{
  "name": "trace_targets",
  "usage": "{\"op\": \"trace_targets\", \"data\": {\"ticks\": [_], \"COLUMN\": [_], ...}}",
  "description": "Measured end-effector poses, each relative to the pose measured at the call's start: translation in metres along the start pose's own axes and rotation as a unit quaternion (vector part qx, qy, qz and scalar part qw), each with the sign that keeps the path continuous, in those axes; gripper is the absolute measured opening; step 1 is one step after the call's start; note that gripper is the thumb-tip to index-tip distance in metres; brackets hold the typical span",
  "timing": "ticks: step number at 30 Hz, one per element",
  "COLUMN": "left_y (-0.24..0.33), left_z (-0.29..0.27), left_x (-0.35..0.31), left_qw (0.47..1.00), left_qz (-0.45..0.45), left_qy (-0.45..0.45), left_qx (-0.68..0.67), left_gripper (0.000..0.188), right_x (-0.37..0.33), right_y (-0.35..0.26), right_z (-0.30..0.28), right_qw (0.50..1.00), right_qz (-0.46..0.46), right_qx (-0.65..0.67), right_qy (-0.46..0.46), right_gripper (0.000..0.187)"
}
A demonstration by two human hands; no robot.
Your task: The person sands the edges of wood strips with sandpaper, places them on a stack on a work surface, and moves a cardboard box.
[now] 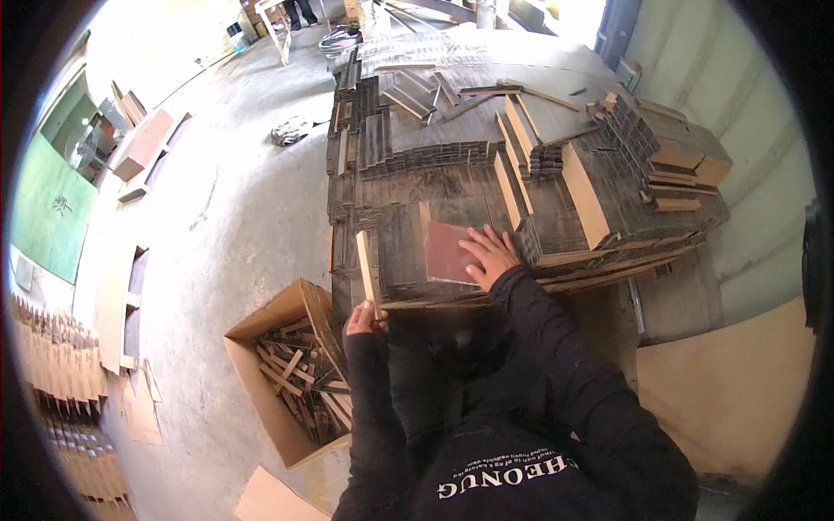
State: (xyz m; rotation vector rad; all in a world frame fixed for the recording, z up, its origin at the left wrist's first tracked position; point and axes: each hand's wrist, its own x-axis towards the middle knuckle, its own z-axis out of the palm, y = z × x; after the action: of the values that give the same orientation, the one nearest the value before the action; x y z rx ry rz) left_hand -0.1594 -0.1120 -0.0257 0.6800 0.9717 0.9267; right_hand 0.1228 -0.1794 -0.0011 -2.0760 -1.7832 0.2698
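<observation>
Near the left front corner of the worktable, my left hand (361,319) is closed on the near end of a pale wooden strip (366,265), which points away from me. A reddish-brown rectangular sheet (446,253), like sandpaper, lies in front of me. My right hand (492,255) rests over its right side, fingers spread and stretched out. The sheet and the strip are apart. A narrow light brown piece (425,214) shows just beyond the sheet's far edge.
Stacked dark-faced strips (439,160) line the table behind the sheet. Tan boards (584,196) stand on edge to the right, and loose strips (417,97) lie farther back. A cardboard box (252,382) of wood offcuts stands on the floor by my left arm.
</observation>
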Motion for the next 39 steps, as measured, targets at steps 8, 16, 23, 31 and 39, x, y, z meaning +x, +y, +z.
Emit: {"op": "trace_targets", "data": {"ticks": [8, 16, 23, 31, 39], "left_y": [-0.019, -0.026, -0.028, -0.025, -0.040], "left_z": [0.065, 0.104, 0.098, 0.136, 0.100], "left_x": [-0.015, -0.019, -0.031, 0.019, -0.004], "left_qw": [0.965, 0.644, 0.558, 0.529, 0.476], "left_qz": [0.084, 0.253, 0.356, 0.359, 0.372], "left_qy": [-0.127, -0.069, -0.084, -0.039, 0.004], "left_qx": [0.214, 0.719, 0.745, 0.768, 0.797], "left_gripper": [0.020, 0.062, 0.066, 0.050, 0.054], "right_x": [0.010, 0.020, 0.025, 0.021, 0.022], "right_y": [0.007, 0.009, 0.006, 0.021, 0.021], "right_z": [-0.009, 0.001, -0.003, 0.014, 0.017], "right_qw": [0.997, 0.991, 0.997, 0.987, 0.989], "right_qz": [0.008, 0.025, 0.003, 0.018, -0.002], "right_qx": [0.047, 0.059, -0.002, 0.077, 0.054], "right_qy": [0.055, 0.121, 0.083, 0.138, 0.138], "right_gripper": [0.038, 0.034, 0.032, 0.035, 0.040]}}
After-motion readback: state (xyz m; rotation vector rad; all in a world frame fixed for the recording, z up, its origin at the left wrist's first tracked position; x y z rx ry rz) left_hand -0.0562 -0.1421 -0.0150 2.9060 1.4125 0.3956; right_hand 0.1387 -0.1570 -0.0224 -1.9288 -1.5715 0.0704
